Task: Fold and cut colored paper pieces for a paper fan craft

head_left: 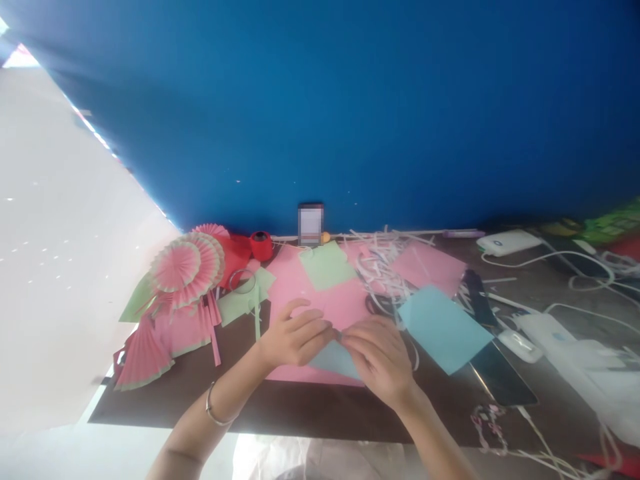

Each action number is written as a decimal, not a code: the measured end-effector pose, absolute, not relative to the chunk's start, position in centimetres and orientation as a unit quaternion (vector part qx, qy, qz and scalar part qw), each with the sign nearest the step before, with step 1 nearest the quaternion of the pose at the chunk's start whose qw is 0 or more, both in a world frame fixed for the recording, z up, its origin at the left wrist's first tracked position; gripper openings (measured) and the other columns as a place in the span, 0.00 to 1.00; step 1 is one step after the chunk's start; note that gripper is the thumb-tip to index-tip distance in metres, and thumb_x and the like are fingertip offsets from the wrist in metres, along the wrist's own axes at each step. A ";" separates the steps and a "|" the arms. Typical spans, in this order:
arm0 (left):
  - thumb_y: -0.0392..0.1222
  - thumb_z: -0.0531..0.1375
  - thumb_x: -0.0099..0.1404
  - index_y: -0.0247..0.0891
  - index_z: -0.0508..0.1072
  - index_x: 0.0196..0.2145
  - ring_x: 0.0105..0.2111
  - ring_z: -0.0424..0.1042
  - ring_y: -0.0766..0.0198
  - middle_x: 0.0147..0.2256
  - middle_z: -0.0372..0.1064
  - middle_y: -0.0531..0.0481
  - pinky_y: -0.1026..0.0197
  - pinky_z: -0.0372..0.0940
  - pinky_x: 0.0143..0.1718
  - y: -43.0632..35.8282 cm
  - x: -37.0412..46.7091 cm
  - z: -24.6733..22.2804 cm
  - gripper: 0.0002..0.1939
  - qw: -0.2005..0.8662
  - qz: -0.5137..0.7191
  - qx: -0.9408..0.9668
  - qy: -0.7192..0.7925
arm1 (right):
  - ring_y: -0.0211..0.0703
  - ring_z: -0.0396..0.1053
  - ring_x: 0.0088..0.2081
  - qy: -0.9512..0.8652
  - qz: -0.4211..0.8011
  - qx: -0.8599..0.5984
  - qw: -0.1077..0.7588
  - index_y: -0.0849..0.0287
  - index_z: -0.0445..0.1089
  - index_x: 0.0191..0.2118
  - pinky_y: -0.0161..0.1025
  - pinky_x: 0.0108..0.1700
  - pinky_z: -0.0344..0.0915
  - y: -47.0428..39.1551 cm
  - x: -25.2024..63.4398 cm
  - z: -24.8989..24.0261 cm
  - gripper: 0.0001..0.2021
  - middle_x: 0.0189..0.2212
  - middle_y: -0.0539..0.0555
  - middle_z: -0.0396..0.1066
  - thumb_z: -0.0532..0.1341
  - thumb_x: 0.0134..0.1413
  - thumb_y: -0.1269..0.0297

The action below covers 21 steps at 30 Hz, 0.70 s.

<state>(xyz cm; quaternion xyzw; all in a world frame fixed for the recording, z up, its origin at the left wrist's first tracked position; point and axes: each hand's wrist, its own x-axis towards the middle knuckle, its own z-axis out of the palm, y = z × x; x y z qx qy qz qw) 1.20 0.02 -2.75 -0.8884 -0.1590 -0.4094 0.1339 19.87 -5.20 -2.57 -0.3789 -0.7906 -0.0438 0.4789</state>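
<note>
My left hand and my right hand meet over a large pink sheet at the middle of the desk. The fingertips of both hands pinch together around something small and dark that I cannot make out. Partly hidden below the hands lies a light blue paper. A green square rests on the pink sheet beyond the hands. Right of my right hand is a blue square, with a pink square behind it.
Pleated pink fans and a red tape roll stand at the left. White paper strips lie behind the right hand. Further right are a phone, a white mouse, cables and a power bank.
</note>
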 end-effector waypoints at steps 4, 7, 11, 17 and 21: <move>0.32 0.52 0.65 0.41 0.72 0.35 0.31 0.71 0.70 0.31 0.74 0.55 0.60 0.59 0.46 0.5 1.1 -2.3 0.10 -0.006 -0.355 -0.914 -0.196 | 0.41 0.70 0.29 -0.752 0.082 -0.414 0.506 0.54 0.69 0.29 0.43 0.35 0.66 -4.9 19.5 -2.1 0.06 0.25 0.50 0.73 0.60 0.49 0.74; 0.41 0.53 0.65 0.40 0.73 0.33 0.28 0.70 0.71 0.29 0.74 0.55 0.66 0.62 0.35 1.7 0.8 -2.1 0.10 -0.209 -0.268 -0.904 -0.259 | 0.43 0.71 0.29 -0.702 0.241 -0.499 0.448 0.55 0.70 0.26 0.40 0.34 0.67 -3.8 19.7 -2.2 0.05 0.25 0.51 0.74 0.60 0.51 0.65; 0.50 0.57 0.60 0.37 0.75 0.29 0.27 0.70 0.66 0.28 0.74 0.52 0.66 0.63 0.28 3.9 -0.1 -3.3 0.14 -0.417 -0.175 -0.812 -0.368 | 0.46 0.72 0.33 -0.621 0.406 -0.576 0.344 0.57 0.74 0.26 0.41 0.36 0.67 -1.6 20.4 -3.4 0.08 0.28 0.52 0.76 0.62 0.47 0.59; 0.47 0.53 0.63 0.38 0.76 0.31 0.31 0.71 0.64 0.31 0.75 0.51 0.64 0.65 0.33 5.8 -1.2 -7.5 0.15 -0.392 -0.190 -0.780 -0.449 | 0.49 0.73 0.38 -0.547 0.436 -0.603 0.383 0.58 0.74 0.37 0.46 0.40 0.69 0.3 21.3 -6.9 0.17 0.38 0.57 0.75 0.55 0.52 0.53; 0.38 0.49 0.65 0.39 0.73 0.40 0.38 0.71 0.61 0.40 0.73 0.48 0.60 0.65 0.40 5.5 -2.3 -9.8 0.14 -0.206 -0.187 -0.802 -0.529 | 0.53 0.70 0.44 -0.557 0.354 -0.636 0.400 0.59 0.71 0.42 0.53 0.46 0.66 -0.1 22.3 -9.4 0.16 0.43 0.61 0.72 0.56 0.51 0.57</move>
